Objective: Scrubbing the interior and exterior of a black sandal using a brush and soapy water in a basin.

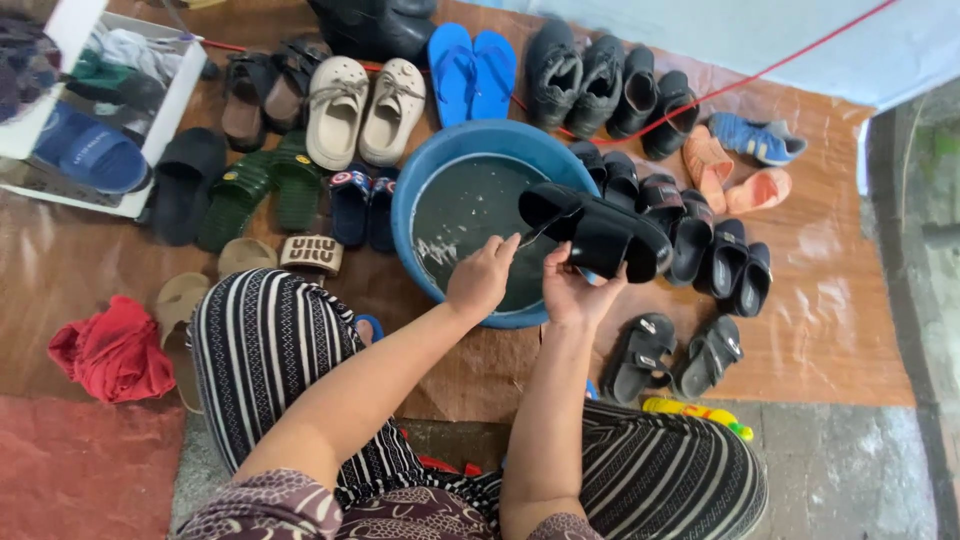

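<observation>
Holding a black sandal (600,232) over the blue basin (420,185), the right hand (572,290) grips its near end; its length runs away rightward; the left hand (482,278), fingers curled, touches its near edge

You have a brown floor mat (820,330) under everything: a blue basin (430,170) of water, rows of shoes (365,105) and sandals (675,350), and a red cloth (112,350).
</observation>
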